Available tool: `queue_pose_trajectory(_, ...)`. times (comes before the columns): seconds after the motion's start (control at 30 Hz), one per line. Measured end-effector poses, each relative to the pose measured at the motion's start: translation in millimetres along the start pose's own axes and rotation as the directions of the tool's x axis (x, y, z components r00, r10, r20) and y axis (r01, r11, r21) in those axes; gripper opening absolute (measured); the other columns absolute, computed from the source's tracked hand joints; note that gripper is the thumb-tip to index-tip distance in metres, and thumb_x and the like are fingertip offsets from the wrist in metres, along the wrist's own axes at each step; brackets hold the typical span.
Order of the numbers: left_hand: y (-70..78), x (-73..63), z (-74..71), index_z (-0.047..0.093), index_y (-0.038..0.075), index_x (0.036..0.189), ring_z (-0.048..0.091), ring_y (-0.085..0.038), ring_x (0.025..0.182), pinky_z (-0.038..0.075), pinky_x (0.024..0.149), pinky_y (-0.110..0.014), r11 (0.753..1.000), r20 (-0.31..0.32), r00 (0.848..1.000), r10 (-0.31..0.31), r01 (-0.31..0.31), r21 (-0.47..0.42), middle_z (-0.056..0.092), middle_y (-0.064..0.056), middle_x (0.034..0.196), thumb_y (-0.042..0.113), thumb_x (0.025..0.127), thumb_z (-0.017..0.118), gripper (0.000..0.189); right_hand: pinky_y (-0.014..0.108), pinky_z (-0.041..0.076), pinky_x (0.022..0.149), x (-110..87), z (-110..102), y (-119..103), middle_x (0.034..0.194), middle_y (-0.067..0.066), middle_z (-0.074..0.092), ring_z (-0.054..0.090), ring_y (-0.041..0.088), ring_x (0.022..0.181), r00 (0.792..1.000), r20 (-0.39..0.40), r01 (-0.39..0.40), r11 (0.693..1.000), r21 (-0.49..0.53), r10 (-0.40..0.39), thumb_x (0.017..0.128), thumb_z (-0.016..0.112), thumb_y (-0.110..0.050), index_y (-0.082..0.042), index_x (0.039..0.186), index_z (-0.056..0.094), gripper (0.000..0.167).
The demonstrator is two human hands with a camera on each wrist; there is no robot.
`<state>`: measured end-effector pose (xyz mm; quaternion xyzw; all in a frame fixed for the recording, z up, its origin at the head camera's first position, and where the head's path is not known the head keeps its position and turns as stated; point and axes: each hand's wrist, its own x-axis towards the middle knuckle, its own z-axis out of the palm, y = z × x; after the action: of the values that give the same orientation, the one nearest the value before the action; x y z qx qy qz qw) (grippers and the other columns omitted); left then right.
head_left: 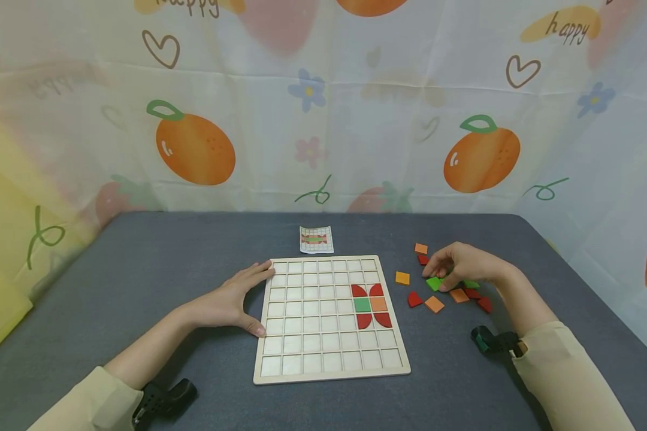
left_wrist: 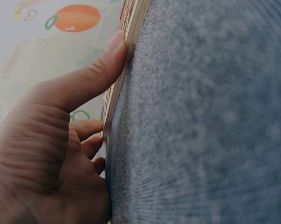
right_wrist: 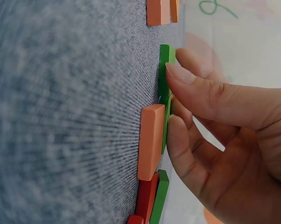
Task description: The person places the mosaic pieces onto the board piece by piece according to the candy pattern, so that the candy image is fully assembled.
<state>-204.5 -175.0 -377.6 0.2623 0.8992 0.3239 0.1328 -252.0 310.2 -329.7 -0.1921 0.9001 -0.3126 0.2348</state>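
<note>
My left hand (head_left: 223,304) rests along the left side of a pale wooden grid board (head_left: 331,378), thumb and fingers spread and touching its rim. In the left wrist view the thumb presses the board's edge (left_wrist: 116,95). On the board's right side, a green square (head_left: 362,305) and an orange square (head_left: 378,304) lie between red rounded pieces (head_left: 363,321). Right of the board, my right hand (head_left: 466,263) pinches a green tile (head_left: 434,284) between thumb and fingertips. The right wrist view shows this green tile (right_wrist: 164,74) low over the table, beside an orange tile (right_wrist: 149,140).
A small printed pattern card (head_left: 316,240) lies behind the board. Loose orange tiles (head_left: 402,278), red pieces (head_left: 414,299) and more green ones (head_left: 471,284) are scattered around my right hand. A fruit-patterned cloth (head_left: 323,120) hangs behind the dark grey table (head_left: 205,383).
</note>
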Motion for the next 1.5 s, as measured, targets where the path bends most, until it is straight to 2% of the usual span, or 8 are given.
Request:
queue_pose_trajectory(0.27, -0.5, 0.3, -0.3, 0.027, 0.007, 0.156, 0.005, -0.045, 0.154, 0.007, 0.113, -0.076, 1.0, 0.001, 1.0, 0.005, -0.005, 0.0, 0.013, -0.013, 0.168, 0.049, 0.065, 0.088, 0.118, 0.025, 0.053, 0.071, -0.2, 0, -4, 0.098, 0.011, 0.064, 0.054, 0.018, 0.086, 1.0, -0.008, 0.009, 1.0, -0.021, -0.009, 0.079, 0.078, -0.001, -0.002, 0.11, 0.07, 0.031)
queue_pose_trajectory(0.47, -1.9, 0.5, -0.2, 0.027, 0.007, 0.156, 0.005, -0.044, 0.154, 0.007, 0.113, -0.076, 1.0, -0.004, 1.0, 0.007, -0.007, 0.005, 0.013, -0.013, 0.168, 0.049, 0.065, 0.088, 0.118, 0.027, 0.053, 0.068, 1.0, 0, -5, 0.09, 0.009, 0.063, 0.055, 0.018, 0.082, 1.0, -0.022, -0.002, 0.999, -0.038, 0.001, 0.078, 0.079, -0.001, -0.002, 0.103, 0.071, 0.026)
queue_pose_trajectory(0.67, -1.0, 0.6, -0.3, 0.027, 0.007, 0.156, 0.005, -0.045, 0.154, 0.007, 0.112, -0.076, 1.0, -0.003, 1.0, 0.011, -0.011, 0.003, 0.013, -0.013, 0.168, 0.048, 0.065, 0.088, 0.118, 0.031, 0.054, 0.067, -0.2, -1, -7, 0.09, 0.009, 0.067, 0.058, 0.018, 0.079, 1.0, -0.02, -0.014, 0.999, -0.042, 0.014, 0.079, 0.078, -0.004, -0.004, 0.098, 0.073, 0.02)
queue_pose_trajectory(1.0, 1.3, -0.7, -0.7, 0.027, 0.007, 0.156, 0.005, -0.045, 0.154, 0.008, 0.112, -0.076, 1.0, -0.001, 1.0, 0.007, -0.007, -0.001, 0.013, -0.014, 0.168, 0.048, 0.065, 0.088, 0.117, 0.032, 0.056, 0.068, -4.1, -2, -15, 0.092, 0.01, 0.071, 0.062, 0.014, 0.077, 0.998, -0.041, 0.047, 0.999, -0.027, -0.048, 0.081, 0.077, -0.006, -0.005, 0.099, 0.073, 0.019)
queue_pose_trajectory(1.27, 1.6, -1.8, -0.8, 0.027, 0.005, 0.156, 0.005, -0.05, 0.152, 0.009, 0.11, -0.078, 1.0, -0.001, 1.0, 0.028, -0.028, -0.011, 0.013, -0.017, 0.167, 0.045, 0.066, 0.089, 0.117, 0.032, 0.056, 0.072, 2.6, 3, -29, 0.092, 0.006, 0.068, 0.062, 0.015, 0.082, 0.992, -0.098, 0.071, 0.996, -0.054, -0.076, 0.082, 0.078, -0.012, -0.009, 0.102, 0.074, 0.02)
queue_pose_trajectory(1.5, 2.8, -2.3, -1.5, 0.027, 0.005, 0.156, 0.005, -0.049, 0.153, 0.01, 0.111, -0.077, 1.0, 0.0, 1.0, 0.026, -0.026, -0.005, 0.013, -0.016, 0.167, 0.046, 0.066, 0.089, 0.117, 0.035, 0.056, 0.069, 9.0, 12, -45, 0.09, 0.006, 0.068, 0.062, 0.016, 0.081, 0.988, -0.087, 0.121, 0.991, -0.055, -0.125, 0.084, 0.078, -0.015, -0.012, 0.102, 0.074, 0.019)
